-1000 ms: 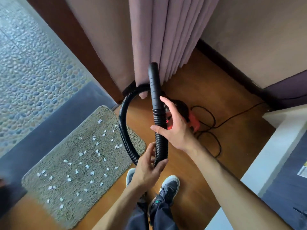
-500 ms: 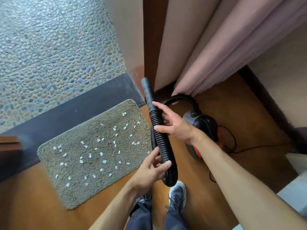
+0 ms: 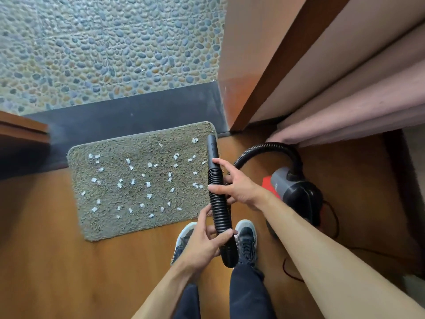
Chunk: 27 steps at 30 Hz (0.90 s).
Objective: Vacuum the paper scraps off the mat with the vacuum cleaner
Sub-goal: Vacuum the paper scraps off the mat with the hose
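Head view: left hand and right hand both grip the black vacuum hose, right nearer its nozzle; the mat strewn with paper scraps lies just left of them.

The ground is a brown wooden floor, and at its far edge a dark threshold strip separates it from a floor of small grey and tan pebbles. On the right a brown wooden door post stands between beige wall panels, and beside it a pink curtain hangs down to the floor. At the left edge there is a blurred wooden piece, maybe furniture, and at the bottom two dark sneakers with pale toes stand on the wood below dark trousers.
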{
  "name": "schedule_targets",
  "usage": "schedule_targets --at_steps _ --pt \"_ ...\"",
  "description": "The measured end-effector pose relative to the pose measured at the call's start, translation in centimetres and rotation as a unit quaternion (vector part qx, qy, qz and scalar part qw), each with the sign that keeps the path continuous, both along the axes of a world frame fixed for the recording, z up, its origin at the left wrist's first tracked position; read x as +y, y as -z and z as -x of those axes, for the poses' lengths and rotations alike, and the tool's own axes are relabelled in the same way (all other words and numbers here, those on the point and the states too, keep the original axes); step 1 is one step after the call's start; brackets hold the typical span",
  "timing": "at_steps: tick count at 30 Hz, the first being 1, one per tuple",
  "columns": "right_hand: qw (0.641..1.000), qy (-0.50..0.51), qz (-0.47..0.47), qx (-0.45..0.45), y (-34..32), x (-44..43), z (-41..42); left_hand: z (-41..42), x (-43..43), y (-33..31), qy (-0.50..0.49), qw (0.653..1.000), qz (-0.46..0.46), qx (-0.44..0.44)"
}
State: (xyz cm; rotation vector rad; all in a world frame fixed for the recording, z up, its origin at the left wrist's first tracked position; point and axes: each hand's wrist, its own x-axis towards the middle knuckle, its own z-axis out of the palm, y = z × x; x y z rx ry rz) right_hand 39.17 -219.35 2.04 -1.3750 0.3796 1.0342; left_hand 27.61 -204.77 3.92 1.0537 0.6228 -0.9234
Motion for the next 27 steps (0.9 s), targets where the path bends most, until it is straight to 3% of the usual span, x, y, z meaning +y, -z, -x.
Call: schedule_targets --at_steps 13,27 --pt "0.990 -0.103 0.015 0.090 6.7 0.5 1.1 2.7 -1.2 3.9 -0.066 0.997 -0.048 -0.015" --pt "0.987 -0.074 -0.003 0.142 10.9 0.4 4.2 4.2 -0.9 7.8 -0.054 0.997 -0.046 0.018"
